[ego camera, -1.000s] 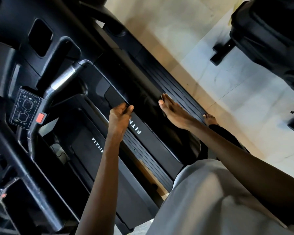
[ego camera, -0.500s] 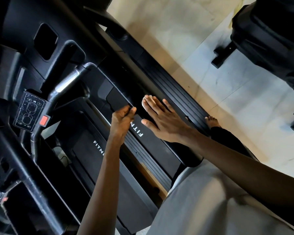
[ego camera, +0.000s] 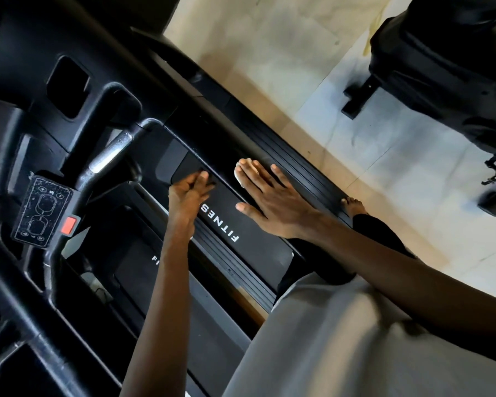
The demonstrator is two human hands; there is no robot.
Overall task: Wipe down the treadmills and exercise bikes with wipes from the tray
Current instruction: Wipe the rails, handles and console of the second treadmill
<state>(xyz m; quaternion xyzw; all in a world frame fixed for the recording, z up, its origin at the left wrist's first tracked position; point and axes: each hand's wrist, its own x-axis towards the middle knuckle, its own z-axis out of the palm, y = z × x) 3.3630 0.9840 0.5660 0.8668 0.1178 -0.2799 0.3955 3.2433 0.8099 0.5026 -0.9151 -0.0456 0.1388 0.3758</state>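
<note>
Black treadmill cover (ego camera: 265,249) under flat, spread right hand (ego camera: 272,200); left hand (ego camera: 188,194) beside it, grip unclear.

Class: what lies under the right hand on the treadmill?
A pale scrap, likely a wipe, peeks out beneath the fingers of the right hand, on the black treadmill panel. How far it extends under the palm is hidden.

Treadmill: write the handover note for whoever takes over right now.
Right hand: open, flat on the treadmill cover beside the FITNESS lettering; pale patch under its fingers may be a wipe, unclear.
Left hand: at the cover's edge, grip unclear.
Tray: out of view.
Done: cannot tell.
Left: rest of this treadmill, control pad, the black machine on the right.
</note>
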